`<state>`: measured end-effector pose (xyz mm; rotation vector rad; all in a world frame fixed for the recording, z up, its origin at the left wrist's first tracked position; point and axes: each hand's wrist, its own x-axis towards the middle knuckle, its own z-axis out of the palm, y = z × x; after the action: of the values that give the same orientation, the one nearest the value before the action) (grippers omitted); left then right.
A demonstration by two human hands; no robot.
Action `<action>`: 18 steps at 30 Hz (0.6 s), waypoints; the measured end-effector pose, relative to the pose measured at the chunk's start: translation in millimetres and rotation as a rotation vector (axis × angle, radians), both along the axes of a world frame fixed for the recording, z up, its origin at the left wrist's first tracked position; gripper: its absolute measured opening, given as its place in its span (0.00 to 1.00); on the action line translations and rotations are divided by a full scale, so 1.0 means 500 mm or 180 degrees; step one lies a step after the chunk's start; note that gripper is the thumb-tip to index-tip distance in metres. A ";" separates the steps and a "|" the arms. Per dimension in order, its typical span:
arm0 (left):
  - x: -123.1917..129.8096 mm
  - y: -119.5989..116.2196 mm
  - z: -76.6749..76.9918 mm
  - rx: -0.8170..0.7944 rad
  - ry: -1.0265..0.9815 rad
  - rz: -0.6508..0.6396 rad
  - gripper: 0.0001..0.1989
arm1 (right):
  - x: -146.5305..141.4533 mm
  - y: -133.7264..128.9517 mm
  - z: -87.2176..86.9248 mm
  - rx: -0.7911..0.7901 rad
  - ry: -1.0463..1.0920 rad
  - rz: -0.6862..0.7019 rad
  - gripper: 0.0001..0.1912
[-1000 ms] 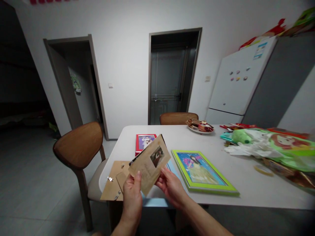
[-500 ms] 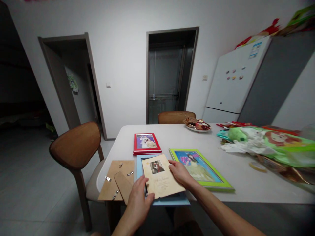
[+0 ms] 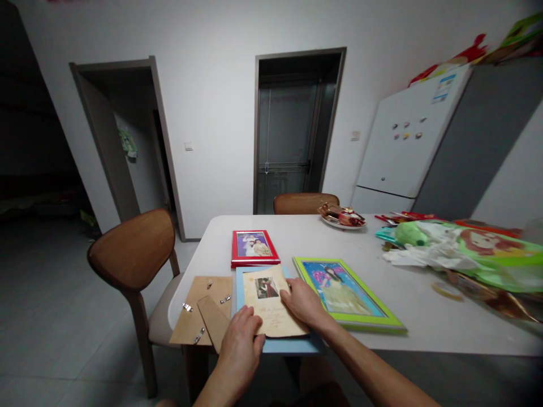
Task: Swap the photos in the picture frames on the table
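Observation:
A cream card (image 3: 271, 314) with a small dark picture lies over a light blue frame (image 3: 292, 345) at the table's near edge. Its lower left edge is gripped by my left hand (image 3: 241, 342). On the card's right side rests my right hand (image 3: 302, 302), fingers bent and pressed on it. Left of the blue frame is a brown backing board (image 3: 190, 288) with metal clips and a stand flap (image 3: 212, 316). A lime green frame (image 3: 382, 317) with a picture of a person in a yellow dress lies to the right. Behind the card sits a red frame (image 3: 254, 263).
The white table (image 3: 292, 232) also carries a plate of wrapped items (image 3: 344, 217) at the back, a green bag with crumpled plastic (image 3: 479, 243) and a roll of tape (image 3: 446, 291) at the right. A wooden chair (image 3: 136, 249) stands at the left.
The cream card has shifted slightly left and turned straighter over the blue frame. My right hand has moved left and further onto the card.

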<state>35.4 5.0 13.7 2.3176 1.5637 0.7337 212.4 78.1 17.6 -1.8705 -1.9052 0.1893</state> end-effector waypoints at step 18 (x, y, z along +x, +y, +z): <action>-0.014 -0.026 0.027 -0.0495 0.0656 -0.0098 0.26 | -0.032 -0.051 -0.005 0.0336 -0.0783 0.0798 0.16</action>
<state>28.6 -8.1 27.3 2.3565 1.6009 0.3604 196.6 52.8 15.1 -1.6448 -2.2675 -0.0659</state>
